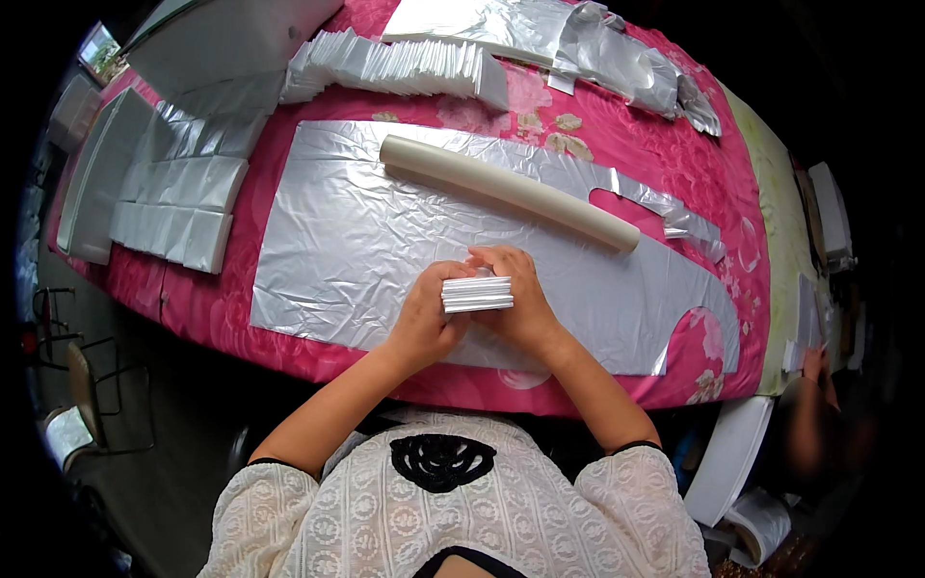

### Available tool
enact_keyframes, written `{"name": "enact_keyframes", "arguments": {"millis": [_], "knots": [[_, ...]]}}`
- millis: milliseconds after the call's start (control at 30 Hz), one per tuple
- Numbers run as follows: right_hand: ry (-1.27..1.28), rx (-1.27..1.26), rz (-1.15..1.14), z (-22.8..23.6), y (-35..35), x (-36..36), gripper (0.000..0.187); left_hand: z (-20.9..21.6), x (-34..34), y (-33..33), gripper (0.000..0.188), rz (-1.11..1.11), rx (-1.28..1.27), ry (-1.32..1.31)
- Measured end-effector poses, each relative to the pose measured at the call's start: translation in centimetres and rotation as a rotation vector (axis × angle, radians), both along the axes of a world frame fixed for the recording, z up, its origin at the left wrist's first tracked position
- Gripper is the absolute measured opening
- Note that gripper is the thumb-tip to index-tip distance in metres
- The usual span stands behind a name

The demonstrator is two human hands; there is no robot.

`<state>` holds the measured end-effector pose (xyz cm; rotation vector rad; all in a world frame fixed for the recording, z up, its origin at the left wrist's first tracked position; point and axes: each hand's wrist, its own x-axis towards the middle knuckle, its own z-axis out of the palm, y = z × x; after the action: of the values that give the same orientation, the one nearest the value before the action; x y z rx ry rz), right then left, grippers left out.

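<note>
Stack (477, 295), I note, is pinched between left hand (422, 310) and right hand (525, 301), long edges crosswise, on the near side of the tube (511, 195), neither hand nearer.

There is one left hand (424, 310), one right hand (527, 303), one small stack (477, 295), one beige tube (511, 193), one long packet row (395, 69).

Free passage over silver sheet (328, 250) left of white stack (477, 295); ahead, beige tube (509, 193) crosswise
</note>
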<state>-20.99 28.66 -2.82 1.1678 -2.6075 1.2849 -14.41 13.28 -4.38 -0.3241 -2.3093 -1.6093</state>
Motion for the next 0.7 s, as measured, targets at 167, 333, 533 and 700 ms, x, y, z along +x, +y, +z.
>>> {"name": "enact_keyframes", "arguments": {"millis": [167, 333, 533, 700], "knots": [[-0.041, -0.078, 0.039, 2.3, 1.1, -0.1, 0.056, 0.3, 0.0, 0.2, 0.038, -0.005, 0.000, 0.016], [-0.039, -0.081, 0.086, 4.1, 2.2, -0.3, 0.040, 0.2, -0.1, 0.1, 0.037, 0.001, -0.024, 0.019], [-0.102, -0.186, 0.084, 1.3, 1.6, 0.0, 0.031, 0.5, -0.3, 0.5, 0.036, 0.022, -0.043, 0.012], [-0.156, -0.201, 0.058, 0.8, 1.4, 0.2, 0.023, 0.6, -0.2, 0.6, 0.036, 0.028, -0.043, 0.008]]}}
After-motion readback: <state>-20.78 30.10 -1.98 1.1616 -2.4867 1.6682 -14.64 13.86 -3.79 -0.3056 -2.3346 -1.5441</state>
